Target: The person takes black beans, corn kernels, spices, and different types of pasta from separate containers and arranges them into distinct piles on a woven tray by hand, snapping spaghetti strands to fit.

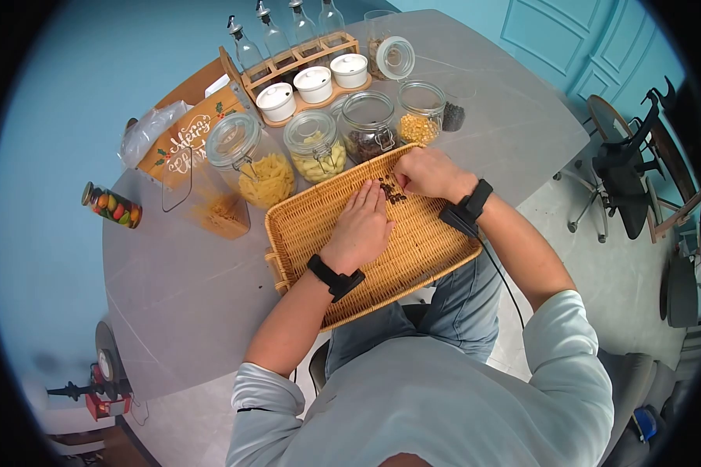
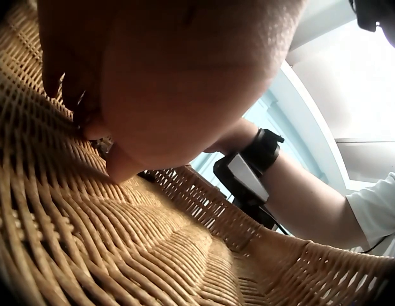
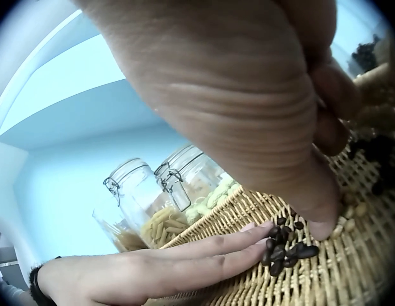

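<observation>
Several dark beans (image 1: pixel 395 194) lie inside the wicker tray (image 1: pixel 382 268), near its far rim. There the left hand (image 1: pixel 360 226), fingers straight, touches them; the right hand (image 1: pixel 428 173) bends beside yellow kernels (image 3: pixel 348 220), whether pinching any cannot be told. Glass jars (image 1: pixel 315 152) stand beyond the tray.

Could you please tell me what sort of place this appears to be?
Probably a kitchen or dining area: there is a jar of pasta on the grey table, and behind it a wooden rack with pour-spout bottles.
</observation>
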### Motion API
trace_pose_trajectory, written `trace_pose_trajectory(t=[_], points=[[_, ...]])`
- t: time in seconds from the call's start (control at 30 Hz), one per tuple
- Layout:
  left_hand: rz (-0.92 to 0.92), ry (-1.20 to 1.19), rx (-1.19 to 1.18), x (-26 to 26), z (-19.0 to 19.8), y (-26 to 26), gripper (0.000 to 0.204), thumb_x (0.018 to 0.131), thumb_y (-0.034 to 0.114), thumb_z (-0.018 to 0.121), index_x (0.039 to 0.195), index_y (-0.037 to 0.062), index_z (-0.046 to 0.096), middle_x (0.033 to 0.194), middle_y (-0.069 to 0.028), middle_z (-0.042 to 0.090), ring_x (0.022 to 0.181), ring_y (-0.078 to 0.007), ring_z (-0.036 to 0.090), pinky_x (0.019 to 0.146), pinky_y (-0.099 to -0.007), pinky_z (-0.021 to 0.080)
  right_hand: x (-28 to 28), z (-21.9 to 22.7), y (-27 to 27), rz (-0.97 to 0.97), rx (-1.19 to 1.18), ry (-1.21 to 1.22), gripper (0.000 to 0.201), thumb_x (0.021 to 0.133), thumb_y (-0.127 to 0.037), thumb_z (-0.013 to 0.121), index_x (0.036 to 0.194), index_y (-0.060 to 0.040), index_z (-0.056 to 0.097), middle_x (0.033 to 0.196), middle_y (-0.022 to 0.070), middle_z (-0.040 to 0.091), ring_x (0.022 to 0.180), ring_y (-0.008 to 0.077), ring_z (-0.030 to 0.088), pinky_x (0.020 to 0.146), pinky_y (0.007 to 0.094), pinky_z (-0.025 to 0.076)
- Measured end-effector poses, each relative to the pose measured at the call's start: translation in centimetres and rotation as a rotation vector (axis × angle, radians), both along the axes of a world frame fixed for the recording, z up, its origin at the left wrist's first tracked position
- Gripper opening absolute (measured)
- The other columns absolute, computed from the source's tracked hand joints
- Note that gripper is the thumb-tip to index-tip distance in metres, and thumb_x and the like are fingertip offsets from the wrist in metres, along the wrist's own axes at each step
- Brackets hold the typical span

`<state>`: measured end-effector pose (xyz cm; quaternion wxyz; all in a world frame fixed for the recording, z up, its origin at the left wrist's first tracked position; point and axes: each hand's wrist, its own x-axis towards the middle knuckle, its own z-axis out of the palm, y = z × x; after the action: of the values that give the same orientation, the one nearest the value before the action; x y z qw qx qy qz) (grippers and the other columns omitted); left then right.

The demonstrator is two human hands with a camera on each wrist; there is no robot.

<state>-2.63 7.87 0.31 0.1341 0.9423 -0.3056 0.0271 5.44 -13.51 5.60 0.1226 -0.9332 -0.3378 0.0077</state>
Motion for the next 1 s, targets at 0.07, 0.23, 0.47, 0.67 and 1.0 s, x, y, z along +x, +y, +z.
trace_pose_trajectory(t=[0.07, 0.23, 0.47, 0.67, 1.0], points=[[-0.009, -0.01, 0.004, -0.2, 0.2, -0.1, 0.065, 0.103, 0.03, 0.059, 0.146, -0.017, 0.045, 0.159, -0.0325, 0.039, 0.153, -0.0397, 0.033, 0.127, -0.0441, 0.027, 0.2, -0.2, -0.2, 0.0, 0.001, -0.004, 0.013, 0.072, -0.013, 0.083, 0.08, -0.0086, 0.075, 0.08, 0.0096, 0.075, 0.082, 0.0314, 0.073, 0.07, 0.0442, 0.056], [-0.011, -0.002, 0.035, -0.4, 1.1, -0.2, 0.065, 0.101, 0.03, 0.06, 0.145, -0.0168, 0.047, 0.158, -0.0326, 0.04, 0.152, -0.0401, 0.035, 0.126, -0.0442, 0.029, 0.7, -0.7, -0.4, 0.015, 0.006, 0.009, 0.015, 0.073, -0.015, 0.085, 0.081, -0.0076, 0.075, 0.08, 0.0102, 0.075, 0.082, 0.0315, 0.073, 0.071, 0.0442, 0.055], [-0.026, 0.013, 0.027, -0.4, 0.9, -0.1, 0.068, 0.101, 0.03, 0.061, 0.147, -0.0169, 0.045, 0.158, -0.0327, 0.04, 0.152, -0.0403, 0.034, 0.126, -0.0439, 0.028, 1.1, -0.2, 0.3, 0.055, 0.051, 0.078, 0.015, 0.077, -0.014, 0.084, 0.084, -0.005, 0.074, 0.082, 0.0113, 0.075, 0.081, 0.031, 0.073, 0.07, 0.0438, 0.055], [-0.025, 0.027, 0.005, -0.2, 1.2, 0.0, 0.067, 0.101, 0.03, 0.061, 0.146, -0.0167, 0.046, 0.16, -0.0304, 0.04, 0.154, -0.0381, 0.032, 0.127, -0.0435, 0.027, 2.0, 0.0, 0.2, 0.073, 0.253, 0.149, 0.016, 0.08, -0.008, 0.08, 0.095, -0.0024, 0.076, 0.087, 0.0138, 0.076, 0.082, 0.0308, 0.074, 0.073, 0.0402, 0.056], [0.21, -0.231, -0.153, -0.4, 10.2, 3.8, 0.037, 0.092, 0.007, 0.065, 0.127, -0.0026, 0.064, 0.118, -0.0253, 0.059, 0.109, -0.0389, 0.058, 0.095, -0.0499, 0.048, -0.3, 2.1, 4.9, -0.014, 0.478, 0.032, 0.021, 0.093, -0.022, 0.077, 0.094, -0.0016, 0.075, 0.081, 0.0157, 0.074, 0.073, 0.0318, 0.072, 0.068, 0.0399, 0.056]])
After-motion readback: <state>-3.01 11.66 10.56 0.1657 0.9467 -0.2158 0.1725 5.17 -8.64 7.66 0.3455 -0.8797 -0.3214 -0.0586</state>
